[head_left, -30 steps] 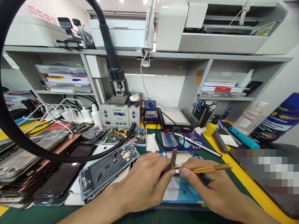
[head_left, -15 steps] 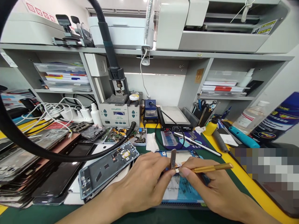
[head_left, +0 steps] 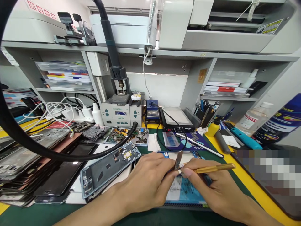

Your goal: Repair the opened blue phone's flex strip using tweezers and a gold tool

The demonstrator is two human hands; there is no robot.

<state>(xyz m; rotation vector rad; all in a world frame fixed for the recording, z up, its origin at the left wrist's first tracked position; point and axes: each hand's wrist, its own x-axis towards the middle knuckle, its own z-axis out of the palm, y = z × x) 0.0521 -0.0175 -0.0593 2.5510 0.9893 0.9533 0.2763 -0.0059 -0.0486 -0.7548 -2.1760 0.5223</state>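
Note:
My left hand [head_left: 150,175] pinches a flat metal strip with a rounded end [head_left: 178,159], which stands up from between thumb and forefinger. In my closed right hand [head_left: 211,183] lies a slim tool with a gold handle [head_left: 218,168], its back end pointing right; its working tip is hidden by my fingers. A small pale piece [head_left: 180,171] shows between the two thumbs, too small to name. Both hands meet over a blue phone frame [head_left: 196,154], and below them is a smudged blue-and-white surface [head_left: 182,191].
A grey-blue phone housing [head_left: 110,169] rests at left, beside stacked phone parts [head_left: 56,166]. Behind stand a hot-air station [head_left: 121,114] and a heating plate [head_left: 176,121]. A black hose [head_left: 77,158] loops across the left. Bottles [head_left: 256,117] stand at right.
The metal strip has tilted further to the right at its top. Both hands stay together with the same holds; the whole view has shifted slightly.

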